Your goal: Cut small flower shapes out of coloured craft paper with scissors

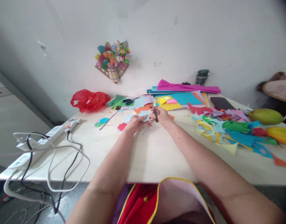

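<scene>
Between the fingers of my left hand [135, 123] is a light blue paper flower [144, 116] with a scalloped edge. My right hand [162, 116] grips a pair of scissors [155, 112], its blades pointing up and away from me, close beside the flower. Whether the blades touch the paper I cannot tell. A red paper flower [121, 126] lies on the table just left of my left hand. Small red scraps [149, 124] are scattered under my hands. Behind them rests an orange paper piece [143, 108].
Paper scraps [236, 127] are heaped at the right, near a green mango [265, 116] and a phone [222, 103]. Coloured sheets [187, 98] are stacked at the back. A red plastic bag [89, 100], second scissors [128, 101] and a power strip [50, 133] with cables occupy the left.
</scene>
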A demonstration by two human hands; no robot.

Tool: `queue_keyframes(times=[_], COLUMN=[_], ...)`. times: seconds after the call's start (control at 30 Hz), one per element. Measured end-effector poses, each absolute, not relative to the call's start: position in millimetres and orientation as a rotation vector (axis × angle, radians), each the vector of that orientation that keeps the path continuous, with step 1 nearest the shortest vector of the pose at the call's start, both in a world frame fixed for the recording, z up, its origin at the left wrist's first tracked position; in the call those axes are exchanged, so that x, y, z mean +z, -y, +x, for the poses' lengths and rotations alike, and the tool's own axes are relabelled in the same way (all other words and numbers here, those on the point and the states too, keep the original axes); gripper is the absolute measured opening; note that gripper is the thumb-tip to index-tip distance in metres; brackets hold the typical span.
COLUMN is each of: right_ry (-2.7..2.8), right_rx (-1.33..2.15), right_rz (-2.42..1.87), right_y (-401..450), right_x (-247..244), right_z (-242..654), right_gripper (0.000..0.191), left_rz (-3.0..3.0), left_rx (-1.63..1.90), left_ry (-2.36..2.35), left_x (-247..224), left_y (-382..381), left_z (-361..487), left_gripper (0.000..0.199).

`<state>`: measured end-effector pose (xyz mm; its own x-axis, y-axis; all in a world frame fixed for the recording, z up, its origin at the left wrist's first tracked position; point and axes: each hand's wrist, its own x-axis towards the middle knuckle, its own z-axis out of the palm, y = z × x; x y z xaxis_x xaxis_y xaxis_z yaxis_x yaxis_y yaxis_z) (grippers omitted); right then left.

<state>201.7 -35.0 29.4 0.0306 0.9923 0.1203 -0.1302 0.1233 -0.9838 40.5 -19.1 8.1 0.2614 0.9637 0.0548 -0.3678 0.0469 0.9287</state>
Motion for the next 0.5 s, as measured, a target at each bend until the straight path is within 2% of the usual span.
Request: queue_keyframes(times=[0.33,0.5], right_ry=[1.244,1.261], right_rx=[1.133,1.157], right_rz=[-1.043,-0.975], right_y=[33.2,32.6], right_x=[32.1,34.5], right_z=[209.2,214.9], right_gripper=[0.032,0.039], left_rz=[1.331,1.375], left_rx=[0.975,0.983], left_ry=[-0.815,-0.769], left_x=[10.9,11.3], left_y=[19.7,20.0], left_z=[34.6,34.4], left_gripper=[0.033,0.038])
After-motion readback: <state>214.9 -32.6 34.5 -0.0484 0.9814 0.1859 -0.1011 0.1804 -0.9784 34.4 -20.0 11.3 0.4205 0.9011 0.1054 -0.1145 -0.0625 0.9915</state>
